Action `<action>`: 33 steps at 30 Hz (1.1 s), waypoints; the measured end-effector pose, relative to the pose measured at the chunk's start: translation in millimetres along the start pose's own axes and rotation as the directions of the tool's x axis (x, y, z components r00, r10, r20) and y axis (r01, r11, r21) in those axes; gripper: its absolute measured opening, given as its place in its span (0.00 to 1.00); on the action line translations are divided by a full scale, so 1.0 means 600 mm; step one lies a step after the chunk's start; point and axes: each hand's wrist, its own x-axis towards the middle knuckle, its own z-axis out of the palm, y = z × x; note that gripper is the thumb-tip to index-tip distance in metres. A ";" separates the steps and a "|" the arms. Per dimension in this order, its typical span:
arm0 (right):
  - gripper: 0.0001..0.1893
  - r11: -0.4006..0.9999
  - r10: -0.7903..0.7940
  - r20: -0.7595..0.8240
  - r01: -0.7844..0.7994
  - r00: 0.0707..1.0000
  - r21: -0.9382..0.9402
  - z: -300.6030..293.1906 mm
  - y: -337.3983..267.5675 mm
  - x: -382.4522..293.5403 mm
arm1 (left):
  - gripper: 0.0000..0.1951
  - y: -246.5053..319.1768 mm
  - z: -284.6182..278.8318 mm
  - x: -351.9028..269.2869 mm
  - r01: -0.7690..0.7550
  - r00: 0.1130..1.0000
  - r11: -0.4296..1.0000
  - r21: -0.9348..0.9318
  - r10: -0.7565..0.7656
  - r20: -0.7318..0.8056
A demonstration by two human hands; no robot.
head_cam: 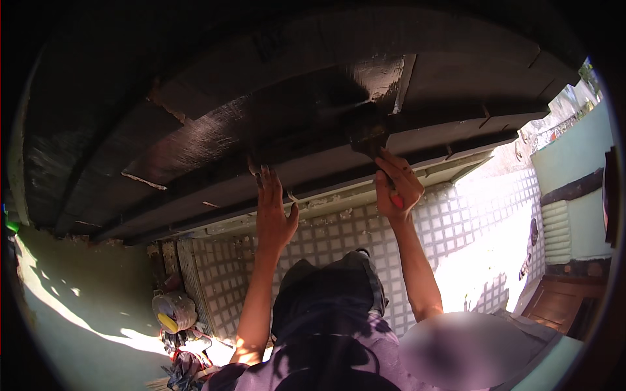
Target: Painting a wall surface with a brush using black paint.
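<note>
My right hand grips a wide flat paintbrush by its handle, which has a red end. The dark bristles are against the stepped wooden boards, or very close to them. These boards are coated dark and partly glossy, with a paler patch beyond the brush. My left hand holds nothing. Its fingers point up at the lower edge of the boards and its thumb stands apart; whether the fingertips press on the wood is hard to tell. Dark spots mark both hands.
A pale ledge runs under the boards. Below lies a tiled floor, brightly sunlit at right. A bucket with a yellow object stands at lower left, near dark plastic bags. Footwear and a brown wooden door are at right.
</note>
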 end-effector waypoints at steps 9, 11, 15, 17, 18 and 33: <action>0.18 0.996 -0.085 -0.142 0.085 0.986 -0.007 0.052 0.004 0.061 | 0.43 0.013 -0.008 0.004 -0.025 0.999 0.998 -0.056 0.022 -0.042; 0.17 0.998 0.034 -0.067 -0.037 0.997 -0.044 0.046 0.012 0.008 | 0.44 0.007 -0.005 0.001 -0.021 0.999 0.999 -0.049 0.019 -0.042; 0.17 0.991 0.132 0.011 -0.131 0.991 -0.025 0.015 -0.010 -0.010 | 0.44 0.008 -0.002 0.002 -0.008 0.999 1.000 -0.030 0.007 -0.036; 0.17 1.000 0.010 -0.068 -0.009 0.998 0.011 0.018 -0.034 0.030 | 0.43 0.012 -0.009 0.001 0.048 0.999 0.998 -0.047 -0.049 -0.012; 0.17 1.000 0.016 -0.068 -0.016 0.998 0.004 0.026 -0.045 0.049 | 0.43 0.013 -0.008 -0.002 0.046 0.999 0.998 -0.049 -0.046 -0.003; 0.15 0.998 0.053 -0.028 -0.054 0.998 -0.024 0.044 -0.061 0.019 | 0.41 0.006 0.000 -0.001 -0.001 0.999 1.000 0.013 0.002 -0.045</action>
